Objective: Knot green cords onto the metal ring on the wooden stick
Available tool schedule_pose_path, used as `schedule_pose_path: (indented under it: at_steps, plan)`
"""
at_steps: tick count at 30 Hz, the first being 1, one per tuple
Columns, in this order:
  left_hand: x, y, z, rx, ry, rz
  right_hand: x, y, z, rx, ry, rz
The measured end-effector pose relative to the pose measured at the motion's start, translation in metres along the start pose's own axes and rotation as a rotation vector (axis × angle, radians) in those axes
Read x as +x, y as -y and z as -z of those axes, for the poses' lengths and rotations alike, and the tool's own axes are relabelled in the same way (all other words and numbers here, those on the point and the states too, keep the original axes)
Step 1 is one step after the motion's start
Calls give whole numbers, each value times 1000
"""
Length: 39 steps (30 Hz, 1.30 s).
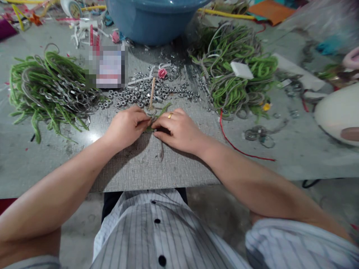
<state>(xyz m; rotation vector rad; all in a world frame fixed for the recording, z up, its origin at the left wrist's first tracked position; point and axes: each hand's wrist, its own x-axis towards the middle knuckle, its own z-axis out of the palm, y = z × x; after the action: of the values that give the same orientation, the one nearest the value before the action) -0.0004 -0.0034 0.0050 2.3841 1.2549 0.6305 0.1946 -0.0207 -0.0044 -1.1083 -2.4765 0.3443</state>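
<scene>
My left hand (127, 125) and my right hand (179, 129) meet near the table's front edge. Between their fingertips is a short green and grey cord (165, 108), pinched from both sides. Its green end points up past my right fingers, and a grey tail (162, 151) lies below on the table. The fingers cover the middle of the cord. Just beyond them a thin wooden stick (153, 91) leans upward, with a ring (152, 111) at its foot. Many small metal nuts (137, 95) lie scattered behind my hands.
Green and grey cords with metal pieces (50, 89) are heaped at left. A larger cord heap (238, 71) lies at right, beside a red string (238, 147). A blue basin (154, 22) stands at the back. A pink flower (162, 73) sits among the nuts.
</scene>
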Motion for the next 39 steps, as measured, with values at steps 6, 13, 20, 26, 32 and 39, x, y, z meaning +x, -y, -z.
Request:
schedule_pose_path:
  at_steps: [6,13,20,26,32,39]
  plan:
    - [0,-4,0,-30,-33,63,0,0,1,6,11,-3]
    - [-1,-7,-1,-12,-57,119,0,0,1,12,15,-14]
    - [-1,-7,1,43,84,38,0,0,1,8,5,-13]
    - [-3,-16,10,154,200,6,0,0,0,24,-21,-24]
    - [-2,-17,11,214,265,14,0,0,-2,28,-41,-44]
    - [1,-7,9,117,235,10,0,0,-3,25,-96,-12]
